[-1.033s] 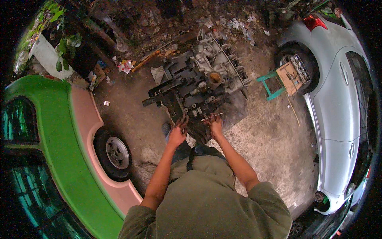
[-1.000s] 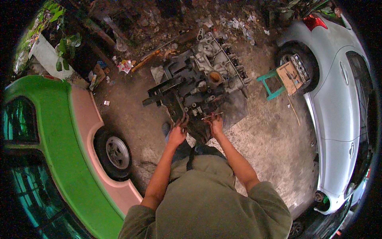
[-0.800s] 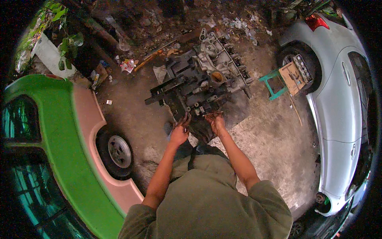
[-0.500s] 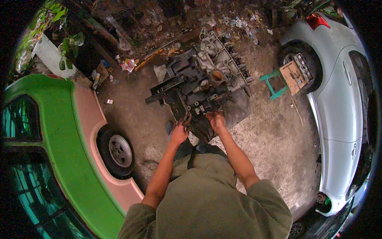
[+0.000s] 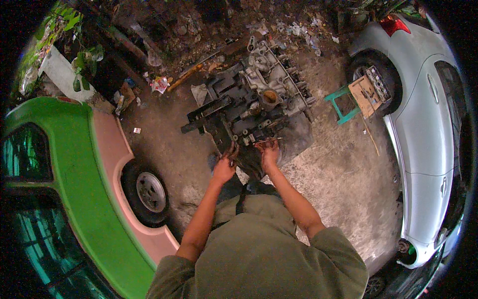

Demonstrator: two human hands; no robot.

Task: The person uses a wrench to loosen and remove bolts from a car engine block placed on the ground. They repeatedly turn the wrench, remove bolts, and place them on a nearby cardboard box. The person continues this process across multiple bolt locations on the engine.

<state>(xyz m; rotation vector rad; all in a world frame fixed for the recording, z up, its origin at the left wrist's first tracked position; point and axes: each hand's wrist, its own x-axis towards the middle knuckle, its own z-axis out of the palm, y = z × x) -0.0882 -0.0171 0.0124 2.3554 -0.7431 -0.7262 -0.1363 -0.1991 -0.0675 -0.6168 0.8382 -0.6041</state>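
Note:
A partly dismantled engine (image 5: 256, 97), with black and grey metal parts, rests on a dark cloth (image 5: 297, 142) on the ground in front of me. My left hand (image 5: 225, 164) is at its near edge, fingers bent against a dark part; what they grip is too dark to make out. Just to the right, my right hand (image 5: 269, 152) is closed around a thin, light rod-shaped piece (image 5: 277, 139), held roughly crosswise beside a small black fitting (image 5: 254, 136). A round opening with a brownish inside (image 5: 270, 97) faces up on the engine.
A green and pink car (image 5: 107, 144) stands at left, a silver car (image 5: 423, 129) at right. By the silver car's wheel, a green stool (image 5: 340, 107) bears a wooden board (image 5: 365, 94) and a metal engine part (image 5: 380, 84). Litter (image 5: 311, 37) lies along the far side.
My right hand has shifted slightly left and its fingers have turned around the thin piece, which shows more clearly. My left hand stays at nearly the same place.

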